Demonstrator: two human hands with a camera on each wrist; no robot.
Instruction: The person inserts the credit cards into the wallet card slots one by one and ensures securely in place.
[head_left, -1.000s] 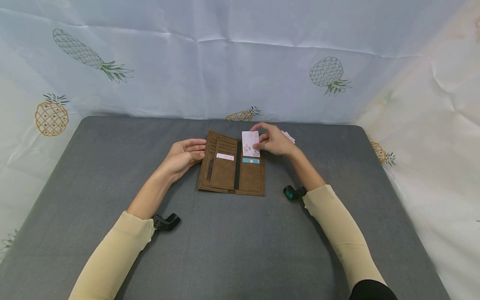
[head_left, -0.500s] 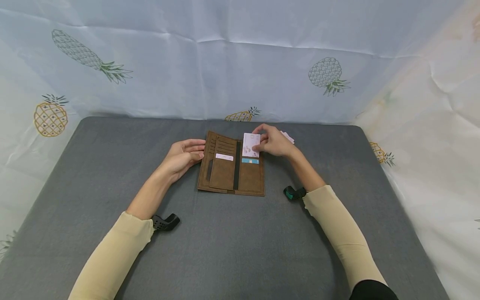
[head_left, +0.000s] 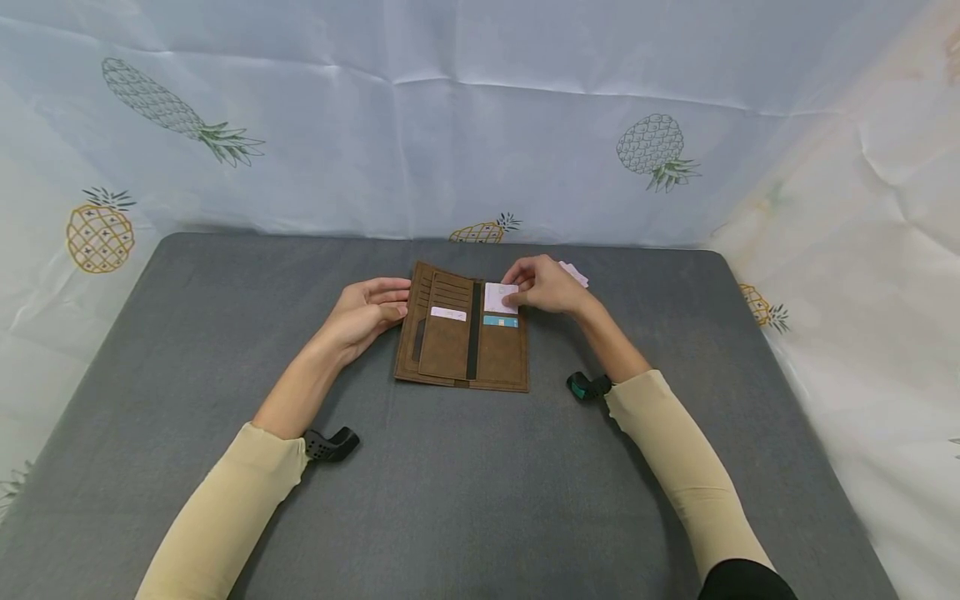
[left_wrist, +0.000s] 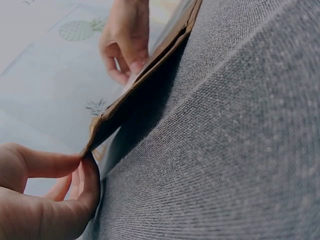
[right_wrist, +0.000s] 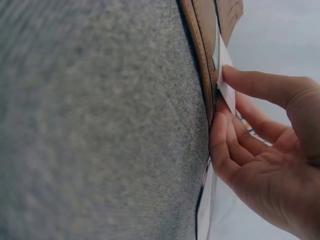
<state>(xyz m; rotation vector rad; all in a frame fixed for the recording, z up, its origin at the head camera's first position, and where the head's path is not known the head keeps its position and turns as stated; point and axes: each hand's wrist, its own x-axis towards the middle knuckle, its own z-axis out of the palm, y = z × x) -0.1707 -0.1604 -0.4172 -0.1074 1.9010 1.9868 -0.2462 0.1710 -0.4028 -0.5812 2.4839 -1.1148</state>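
Observation:
A brown bifold wallet [head_left: 446,354] lies spread out on the table. My left hand [head_left: 366,312] pinches its left edge between thumb and fingers, and that edge is lifted off the cloth in the left wrist view. With thumb and fingers, my right hand [head_left: 549,285] holds a pale pink card [head_left: 495,295] at the right panel. The card's lower part is hidden inside the panel's upper slot. Below it a blue card [head_left: 500,321] peeks out of another slot. A pinkish card [head_left: 448,314] shows in a left-panel slot.
Several pale cards [head_left: 574,273] lie behind my right hand, partly hidden by it. A grey cloth covers the table [head_left: 450,483]. White curtains with pineapple prints [head_left: 525,125] hang at the back and sides.
The pale pink card has slid down into the right panel's slot, so less of it shows. My right hand has moved slightly down with it; the left hand stays in place.

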